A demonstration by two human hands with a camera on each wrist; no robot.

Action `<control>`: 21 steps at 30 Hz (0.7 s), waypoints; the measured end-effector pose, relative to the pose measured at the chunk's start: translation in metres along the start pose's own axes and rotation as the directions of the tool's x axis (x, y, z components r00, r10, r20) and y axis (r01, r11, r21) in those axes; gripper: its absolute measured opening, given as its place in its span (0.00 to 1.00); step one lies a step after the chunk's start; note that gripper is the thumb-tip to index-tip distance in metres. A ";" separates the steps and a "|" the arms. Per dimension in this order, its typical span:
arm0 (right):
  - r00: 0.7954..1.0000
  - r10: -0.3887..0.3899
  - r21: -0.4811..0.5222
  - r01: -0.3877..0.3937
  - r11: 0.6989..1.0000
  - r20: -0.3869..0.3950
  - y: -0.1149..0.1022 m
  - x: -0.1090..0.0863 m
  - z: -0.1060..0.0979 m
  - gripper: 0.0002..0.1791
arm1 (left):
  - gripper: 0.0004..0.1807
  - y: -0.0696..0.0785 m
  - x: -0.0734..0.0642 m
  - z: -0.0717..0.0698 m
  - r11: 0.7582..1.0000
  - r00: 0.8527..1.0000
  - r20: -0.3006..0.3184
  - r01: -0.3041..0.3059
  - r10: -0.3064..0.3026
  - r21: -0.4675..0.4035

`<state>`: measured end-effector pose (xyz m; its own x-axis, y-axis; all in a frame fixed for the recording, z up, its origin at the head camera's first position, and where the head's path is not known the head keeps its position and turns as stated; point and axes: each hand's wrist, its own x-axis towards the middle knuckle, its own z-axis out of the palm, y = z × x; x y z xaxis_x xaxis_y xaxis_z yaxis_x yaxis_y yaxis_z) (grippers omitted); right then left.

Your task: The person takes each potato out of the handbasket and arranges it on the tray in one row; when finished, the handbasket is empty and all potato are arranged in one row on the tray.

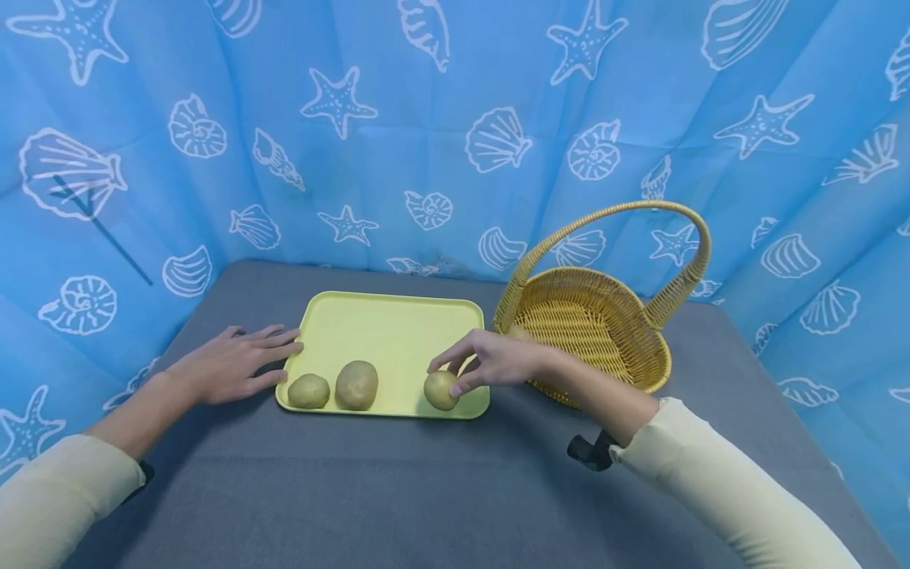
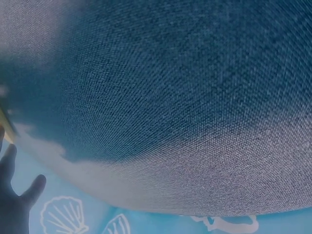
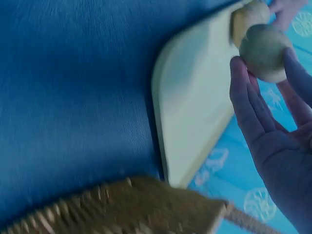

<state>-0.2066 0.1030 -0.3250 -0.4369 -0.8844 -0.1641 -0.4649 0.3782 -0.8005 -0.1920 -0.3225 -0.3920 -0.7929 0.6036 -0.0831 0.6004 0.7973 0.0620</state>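
In the head view my right hand (image 1: 498, 357) pinches a small round potato (image 1: 439, 392) between thumb and fingers, over the right front part of a yellow tray (image 1: 398, 336). The right wrist view shows this same potato (image 3: 264, 53) at the fingertips. Two more potatoes lie at the tray's left front: a small one (image 1: 309, 392) and a larger one (image 1: 357, 386). My left hand (image 1: 238, 365) lies with extended fingers at the tray's left edge, the fingertips touching the rim. Only part of the left hand (image 2: 14, 195) enters the left wrist view.
A yellow wicker basket (image 1: 626, 324) with a tall arched handle stands right of the tray, behind my right forearm. Part of another potato (image 1: 520, 333) shows at its left side. A grey cloth (image 1: 341, 498) covers the table. A blue seashell-print curtain (image 1: 434, 142) hangs behind.
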 end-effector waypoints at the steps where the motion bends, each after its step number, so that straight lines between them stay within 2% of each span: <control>1: 1.000 -0.001 0.005 0.001 1.000 -0.006 0.003 0.005 0.004 0.25 | 0.30 0.000 0.000 0.000 1.000 1.000 0.001 -0.002 0.002 0.002; 5: 0.999 0.010 0.032 -0.008 0.999 -0.042 0.011 0.022 0.019 0.25 | 0.31 0.000 0.000 -0.001 1.000 1.000 0.001 -0.009 0.009 0.015; 10: 0.990 0.081 0.054 -0.075 0.996 -0.119 0.015 0.043 0.033 0.24 | 0.30 0.000 0.001 -0.001 1.000 1.000 0.000 -0.006 0.006 0.012; 14: 0.980 0.148 0.079 -0.138 0.987 -0.132 0.014 0.057 0.040 0.25 | 0.30 0.000 0.001 0.000 1.000 1.000 0.001 -0.004 0.004 0.010; 21: 0.966 0.192 0.016 -0.192 0.981 -0.176 0.010 0.068 0.046 0.24 | 0.30 -0.001 0.000 0.001 1.000 1.000 -0.001 -0.008 0.008 0.016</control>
<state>-0.2053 0.0343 -0.3708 -0.6466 -0.7333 -0.2103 -0.3601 0.5364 -0.7633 -0.1928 -0.3228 -0.3931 -0.7884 0.6097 -0.0812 0.6081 0.7925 0.0464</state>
